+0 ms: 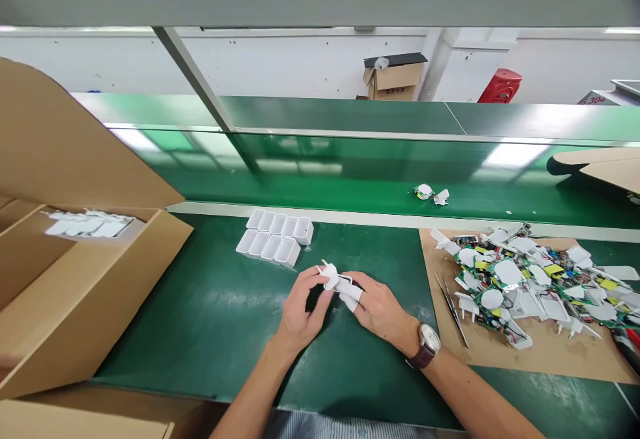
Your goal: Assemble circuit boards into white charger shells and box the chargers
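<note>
Over the middle of the green table, my left hand (303,307) pinches a small white plastic plug part (329,275) between thumb and fingers. Thin prongs seem to stick up from it. My right hand (383,305) meets it from the other side, its fingers closed on the same white part's frame-like end. White coverings show on some right fingertips. Just beyond my hands sit two rows of white open-topped plastic cases (273,247). Fingers hide much of the held part.
Right, a cardboard sheet (445,352) bears tweezers (454,312) and a heap of green circuit boards with white plug parts (507,275). Two small board pieces (424,191) lie on the green belt (320,179). A large open carton (100,305) stands left, with white pieces (90,223) inside.
</note>
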`<action>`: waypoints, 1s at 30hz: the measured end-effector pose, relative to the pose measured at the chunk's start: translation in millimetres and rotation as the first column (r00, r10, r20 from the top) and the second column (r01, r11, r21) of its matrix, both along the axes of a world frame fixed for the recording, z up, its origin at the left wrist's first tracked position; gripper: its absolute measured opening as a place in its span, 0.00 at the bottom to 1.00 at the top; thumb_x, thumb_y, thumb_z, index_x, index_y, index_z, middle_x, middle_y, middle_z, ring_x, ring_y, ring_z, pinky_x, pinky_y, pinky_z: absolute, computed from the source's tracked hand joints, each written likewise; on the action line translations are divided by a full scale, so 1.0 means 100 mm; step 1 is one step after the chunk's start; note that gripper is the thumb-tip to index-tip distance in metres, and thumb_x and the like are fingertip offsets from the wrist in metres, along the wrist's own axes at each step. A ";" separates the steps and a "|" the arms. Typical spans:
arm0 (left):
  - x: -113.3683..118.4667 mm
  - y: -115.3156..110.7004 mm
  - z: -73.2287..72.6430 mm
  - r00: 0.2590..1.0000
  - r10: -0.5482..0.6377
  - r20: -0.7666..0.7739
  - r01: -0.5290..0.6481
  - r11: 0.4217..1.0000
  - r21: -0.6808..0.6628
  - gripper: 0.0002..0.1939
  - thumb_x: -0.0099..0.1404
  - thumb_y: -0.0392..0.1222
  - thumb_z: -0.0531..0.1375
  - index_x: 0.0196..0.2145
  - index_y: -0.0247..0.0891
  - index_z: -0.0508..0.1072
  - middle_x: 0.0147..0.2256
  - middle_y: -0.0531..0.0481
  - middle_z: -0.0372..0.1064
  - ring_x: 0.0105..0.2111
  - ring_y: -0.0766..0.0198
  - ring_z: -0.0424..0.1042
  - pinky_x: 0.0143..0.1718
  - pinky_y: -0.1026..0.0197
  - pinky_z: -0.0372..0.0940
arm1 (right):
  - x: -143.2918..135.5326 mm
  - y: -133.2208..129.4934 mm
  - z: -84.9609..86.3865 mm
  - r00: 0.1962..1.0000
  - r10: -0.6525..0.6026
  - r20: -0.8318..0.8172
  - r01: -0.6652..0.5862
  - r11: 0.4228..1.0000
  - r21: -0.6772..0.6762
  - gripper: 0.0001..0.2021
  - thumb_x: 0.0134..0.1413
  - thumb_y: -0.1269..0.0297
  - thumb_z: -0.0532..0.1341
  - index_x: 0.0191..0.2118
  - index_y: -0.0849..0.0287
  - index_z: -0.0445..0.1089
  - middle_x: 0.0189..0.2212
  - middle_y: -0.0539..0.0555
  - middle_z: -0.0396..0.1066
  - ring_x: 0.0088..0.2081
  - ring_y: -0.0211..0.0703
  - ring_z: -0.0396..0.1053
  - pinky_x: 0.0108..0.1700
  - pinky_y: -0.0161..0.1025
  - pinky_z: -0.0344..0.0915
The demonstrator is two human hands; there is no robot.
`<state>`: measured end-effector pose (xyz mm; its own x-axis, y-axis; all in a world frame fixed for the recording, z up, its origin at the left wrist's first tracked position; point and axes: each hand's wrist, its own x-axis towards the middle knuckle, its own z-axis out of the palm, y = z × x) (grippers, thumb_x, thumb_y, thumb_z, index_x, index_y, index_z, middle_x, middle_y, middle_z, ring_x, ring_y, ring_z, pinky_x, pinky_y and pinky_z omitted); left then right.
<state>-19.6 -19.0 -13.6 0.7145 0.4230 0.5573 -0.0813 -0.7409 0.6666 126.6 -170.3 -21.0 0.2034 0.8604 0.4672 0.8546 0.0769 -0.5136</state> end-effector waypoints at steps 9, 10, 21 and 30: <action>-0.01 -0.02 -0.11 0.994 0.051 -0.095 -0.065 0.986 -0.150 0.20 0.71 0.41 0.63 0.58 0.41 0.66 0.50 0.43 0.75 0.45 0.59 0.80 0.47 0.55 0.77 | 0.02 0.01 0.00 0.999 -0.011 -0.036 0.011 1.000 -0.013 0.15 0.69 0.68 0.58 0.59 0.56 0.67 0.49 0.59 0.75 0.48 0.50 0.76 0.48 0.47 0.78; -0.01 -0.02 -0.11 0.993 0.039 -0.116 -0.055 0.988 -0.146 0.23 0.71 0.41 0.62 0.61 0.41 0.64 0.52 0.42 0.75 0.45 0.58 0.80 0.48 0.54 0.77 | 0.02 0.01 -0.01 0.999 -0.014 -0.051 0.014 1.000 -0.006 0.16 0.70 0.67 0.58 0.61 0.55 0.65 0.50 0.59 0.75 0.47 0.50 0.76 0.48 0.47 0.79; -0.03 0.01 -0.13 0.979 0.006 -0.204 -0.043 0.984 -0.175 0.22 0.73 0.44 0.60 0.62 0.42 0.67 0.49 0.44 0.78 0.45 0.58 0.81 0.50 0.54 0.77 | 0.04 0.01 -0.03 0.974 -0.014 -0.225 0.023 0.999 0.037 0.19 0.68 0.65 0.62 0.61 0.52 0.64 0.51 0.56 0.76 0.47 0.47 0.77 0.49 0.45 0.78; -0.03 0.01 -0.11 0.979 -0.039 -0.201 -0.012 0.969 -0.246 0.28 0.71 0.47 0.63 0.65 0.45 0.62 0.54 0.43 0.75 0.49 0.55 0.80 0.53 0.50 0.76 | 0.00 0.05 -0.01 0.945 -0.001 -0.327 0.007 1.000 0.017 0.18 0.66 0.69 0.59 0.59 0.52 0.69 0.57 0.61 0.70 0.54 0.51 0.73 0.57 0.52 0.73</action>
<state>-23.0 -17.9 -24.8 0.8083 0.5177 0.2805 0.0655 -0.5525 0.8310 126.7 -165.5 -22.3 0.3513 0.8513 0.3896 0.6403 0.0852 -0.7634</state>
